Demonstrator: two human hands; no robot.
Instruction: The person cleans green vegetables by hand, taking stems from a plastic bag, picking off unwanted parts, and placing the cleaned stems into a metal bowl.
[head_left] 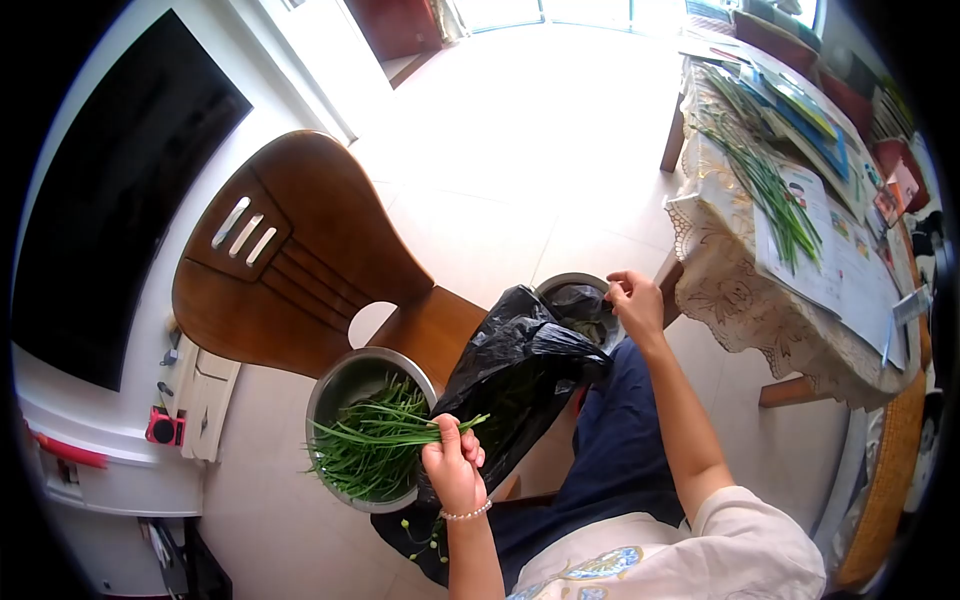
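My left hand (455, 466), with a beaded bracelet at the wrist, is closed round a small bunch of chives (375, 430). The stalks stick out to the left over a steel bowl (322, 400) filled with more cut chives. My right hand (634, 305) is pinched above the rim of a bin (553, 284) lined with a dark bag; whatever its fingertips hold, if anything, is too small to see. Between my hands a black plastic bag (510, 340) lies open on the chair and my lap, greens partly hidden inside it. A few stems with pale buds (430, 540) hang below my left hand.
A wooden chair (300, 230) stands ahead of me, bearing the bowl. At right, a table with a lace cloth (730, 310) carries papers (850, 270), books and loose chives (765, 185). A large dark screen (125, 200) is on the left wall.
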